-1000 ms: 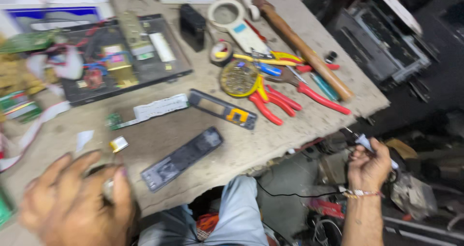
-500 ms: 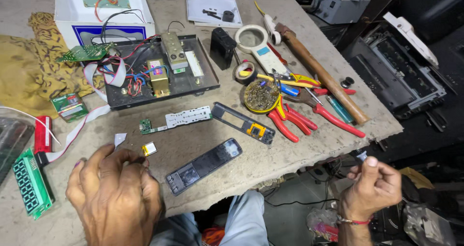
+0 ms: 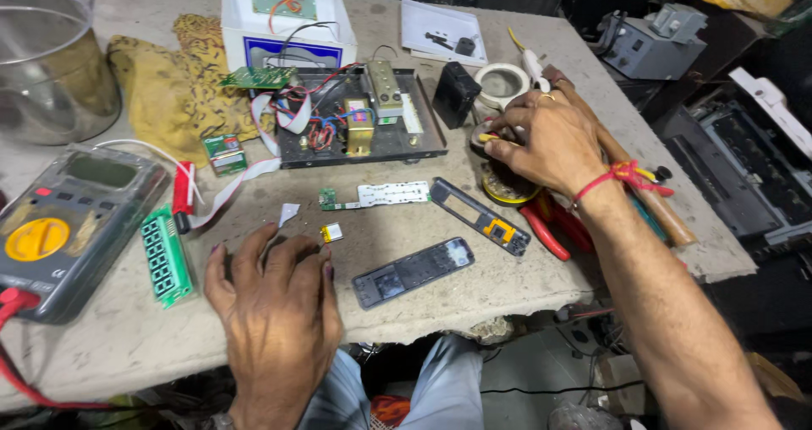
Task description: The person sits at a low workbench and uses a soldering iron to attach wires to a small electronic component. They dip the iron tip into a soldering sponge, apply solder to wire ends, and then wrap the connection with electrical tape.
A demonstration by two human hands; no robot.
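Left hand (image 3: pixel 275 307) lies flat on the workbench (image 3: pixel 110 345), palm down, fingers spread, gripping nothing; reads as a brace while the other arm reaches across. Small yellow-wrapped part (image 3: pixel 332 232) sits just past its fingertips, white scrap (image 3: pixel 288 213) a little beyond that. Dark remote shell (image 3: pixel 413 271) lies just to its right, apart from it. Green display board (image 3: pixel 165 256) lies to its left, multimeter (image 3: pixel 63 227) further left.

Right hand (image 3: pixel 545 142) is over the tool pile at the far right, fingers curled down onto the small tape roll (image 3: pixel 484 139) and the round solder tin (image 3: pixel 507 189) under it. Can't tell whether it actually grips anything; palm hides the contact. Red-handled pliers (image 3: pixel 545 231) stick out beneath the wrist, wooden hammer handle (image 3: pixel 655 206) just beyond on its right. Grey remote frame (image 3: pixel 478 214) and keypad board (image 3: pixel 376 196) lie between the two hands, untouched. Opened chassis tray (image 3: pixel 355 121) sits left of the right hand, near but clear.
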